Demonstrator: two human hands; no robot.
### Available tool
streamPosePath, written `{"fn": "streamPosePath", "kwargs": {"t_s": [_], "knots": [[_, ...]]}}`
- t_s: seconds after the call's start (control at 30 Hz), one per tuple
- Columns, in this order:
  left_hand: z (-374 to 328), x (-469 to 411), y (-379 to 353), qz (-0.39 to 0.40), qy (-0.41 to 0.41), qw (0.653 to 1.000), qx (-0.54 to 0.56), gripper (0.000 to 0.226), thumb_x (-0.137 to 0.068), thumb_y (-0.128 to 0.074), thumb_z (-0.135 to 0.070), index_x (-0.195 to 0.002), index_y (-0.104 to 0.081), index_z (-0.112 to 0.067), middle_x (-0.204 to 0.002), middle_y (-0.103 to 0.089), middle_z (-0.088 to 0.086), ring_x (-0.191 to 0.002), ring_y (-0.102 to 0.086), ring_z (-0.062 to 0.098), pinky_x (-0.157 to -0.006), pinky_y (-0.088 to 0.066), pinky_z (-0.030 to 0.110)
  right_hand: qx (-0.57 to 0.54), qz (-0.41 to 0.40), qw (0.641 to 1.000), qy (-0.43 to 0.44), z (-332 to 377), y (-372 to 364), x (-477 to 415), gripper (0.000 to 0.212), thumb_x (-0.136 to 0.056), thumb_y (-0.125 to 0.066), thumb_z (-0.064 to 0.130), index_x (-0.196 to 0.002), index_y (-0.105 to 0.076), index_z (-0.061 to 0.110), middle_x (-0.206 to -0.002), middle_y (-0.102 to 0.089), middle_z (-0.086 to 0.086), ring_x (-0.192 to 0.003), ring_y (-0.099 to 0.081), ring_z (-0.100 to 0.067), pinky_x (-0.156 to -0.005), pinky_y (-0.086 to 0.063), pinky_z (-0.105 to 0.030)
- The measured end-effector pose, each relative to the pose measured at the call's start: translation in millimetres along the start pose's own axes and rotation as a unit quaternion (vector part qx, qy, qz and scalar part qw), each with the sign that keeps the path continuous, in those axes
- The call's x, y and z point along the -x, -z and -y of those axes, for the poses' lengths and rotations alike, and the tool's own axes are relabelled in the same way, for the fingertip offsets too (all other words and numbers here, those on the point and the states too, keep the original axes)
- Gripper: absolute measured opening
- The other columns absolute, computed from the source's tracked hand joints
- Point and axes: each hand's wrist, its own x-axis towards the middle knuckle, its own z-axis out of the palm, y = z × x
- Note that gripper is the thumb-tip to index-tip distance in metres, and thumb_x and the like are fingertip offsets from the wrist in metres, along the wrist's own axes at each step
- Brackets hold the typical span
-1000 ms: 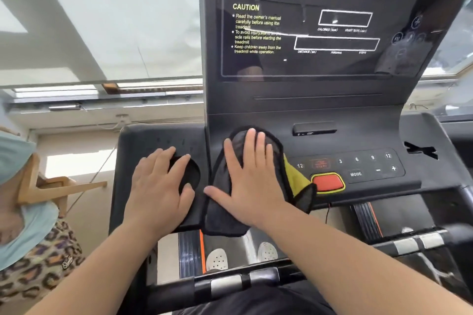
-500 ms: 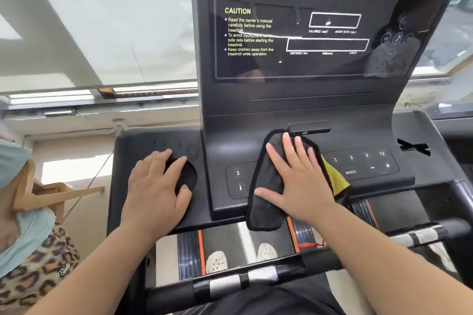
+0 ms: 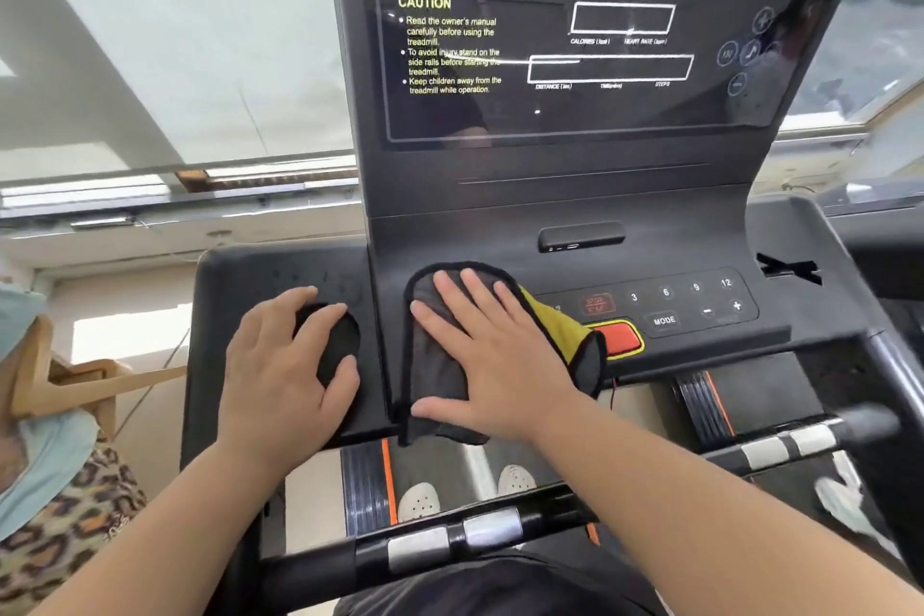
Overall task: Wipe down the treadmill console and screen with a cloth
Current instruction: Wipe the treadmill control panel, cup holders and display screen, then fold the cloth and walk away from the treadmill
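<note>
Treadmill console (image 3: 700, 355), lower centre of the frame, under wiping: the right hand (image 3: 492, 355) lies flat, fingers spread, pressing a dark cloth (image 3: 435, 365) with a yellow underside against the left part of the button panel; it presses rather than grips, and the cloth's lower edge hangs over the panel's front lip. The left hand (image 3: 285, 375) rests open, fingers loosely splayed, over the round cup holder (image 3: 335, 340) at centre left, holding nothing and apparently bracing the body. Step in hand, as judged: wiping the button panel. The screen (image 3: 575, 40), filling the upper centre with its yellow caution text, appears not yet reached. The next move would likely call for a sideways sweep toward the right of the frame, across the number keys (image 3: 680, 290) and mode key (image 3: 664, 320), then a lift up to the screen. Obstacles: the red stop button (image 3: 620, 338), touching the cloth's yellow fold, could be pressed by a firm stroke, and the small raised slot (image 3: 582, 238) above the panel may snag the fabric. Surroundings: a handlebar (image 3: 450, 540) with metal grips crosses the bottom, a second person (image 3: 45, 490) stands at lower left, and windows flank the screen.
</note>
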Motion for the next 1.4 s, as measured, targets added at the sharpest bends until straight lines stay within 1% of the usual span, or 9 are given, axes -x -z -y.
{"fn": "streamPosePath", "kwargs": {"t_s": [0.2,0.4,0.57,0.7,0.83,0.97,1.13,1.27,1.4], "knots": [[-51,3,-11,-0.003,-0.069,0.997,0.023,0.047,-0.079,-0.06,-0.043,-0.112,-0.072,-0.011,-0.11,-0.062,0.009,-0.097,-0.056,0.035,-0.086,-0.043,0.045,0.006,0.007,0.986,-0.165,-60,8,40,0.098,-0.086,-0.014,0.091,-0.166,-0.01,0.035,-0.175,0.002,-0.004,-0.161,0.003,-0.03,-0.129,-0.007,-0.053],[-101,-5,-28,0.058,-0.105,0.993,0.009,0.05,-0.073,-0.064,-0.06,-0.099,-0.072,-0.018,-0.097,-0.058,0.001,-0.085,-0.054,0.029,-0.075,-0.047,0.041,-0.01,0.004,0.944,-0.329,-84,11,79,0.099,-0.085,-0.014,0.087,-0.166,-0.013,0.031,-0.174,-0.006,-0.013,-0.159,-0.006,-0.038,-0.127,-0.01,-0.054],[-140,-12,-42,0.101,-0.147,0.984,-0.024,0.05,-0.072,-0.056,-0.065,-0.089,-0.071,-0.02,-0.091,-0.056,-0.002,-0.084,-0.052,0.026,-0.072,-0.047,0.039,-0.086,0.018,0.951,-0.297,-110,24,99,0.095,-0.084,-0.01,0.08,-0.165,-0.019,0.031,-0.174,-0.006,-0.005,-0.16,-0.003,-0.028,-0.129,-0.006,-0.043],[-159,-16,-56,0.115,-0.161,0.979,-0.056,0.038,-0.068,-0.071,-0.056,-0.079,-0.067,-0.019,-0.085,-0.055,-0.001,-0.08,-0.052,0.027,-0.068,-0.046,0.04,-0.147,-0.052,0.953,-0.258,-123,25,118,0.082,-0.091,-0.035,0.068,-0.157,-0.042,0.021,-0.168,-0.031,-0.007,-0.157,-0.022,-0.03,-0.128,-0.019,-0.046],[-166,-16,-64,0.103,-0.154,0.982,-0.033,0.02,-0.074,-0.064,-0.039,-0.073,-0.066,-0.018,-0.08,-0.055,0.0,-0.076,-0.052,0.03,-0.065,-0.048,0.041,-0.081,-0.222,0.926,-0.294,-143,8,143,0.054,-0.091,-0.056,0.047,-0.129,-0.069,0.012,-0.125,-0.065,-0.011,-0.113,-0.06,-0.038,-0.098,-0.049,-0.048],[-173,-10,-61,0.088,-0.085,0.992,0.041,0.005,-0.073,-0.066,-0.022,-0.077,-0.066,-0.02,-0.08,-0.058,-0.003,-0.076,-0.052,0.027,-0.072,-0.047,0.042,-0.09,-0.245,0.899,-0.352,-165,6,153,0.044,-0.088,-0.07,0.039,-0.122,-0.071,0.012,-0.103,-0.063,-0.011,-0.093,-0.059,-0.039,-0.083,-0.051,-0.047],[-206,-7,-42,0.042,0.066,0.988,0.134,0.014,-0.077,-0.068,-0.012,-0.079,-0.063,-0.024,-0.08,-0.062,-0.014,-0.08,-0.057,0.019,-0.078,-0.039,0.028,-0.076,-0.217,0.918,-0.324,-191,11,146,0.024,-0.077,-0.088,0.026,-0.093,-0.077,0.012,-0.087,-0.065,-0.012,-0.08,-0.06,-0.041,-0.072,-0.052,-0.046],[-229,-6,-37,0.017,0.194,0.958,0.212,0.02,-0.087,-0.069,-0.013,-0.079,-0.056,-0.026,-0.074,-0.063,-0.01,-0.076,-0.062,0.014,-0.073,-0.055,0.045,-0.084,-0.236,0.936,-0.246,-194,12,145,0.012,-0.083,-0.076,0.023,-0.078,-0.068,0.014,-0.079,-0.062,-0.007,-0.075,-0.059,-0.038,-0.065,-0.049,-0.043],[-248,-3,-39,-0.034,0.266,0.938,0.22,0.011,-0.095,-0.06,-0.021,-0.087,-0.053,-0.025,-0.081,-0.06,-0.008,-0.082,-0.057,0.013,-0.071,-0.05,0.042,-0.236,-0.257,0.907,-0.236,-201,25,162,0.016,-0.102,-0.055,0.022,-0.087,-0.056,0.015,-0.076,-0.062,0.0,-0.072,-0.055,-0.028,-0.065,-0.031,-0.037]]}}
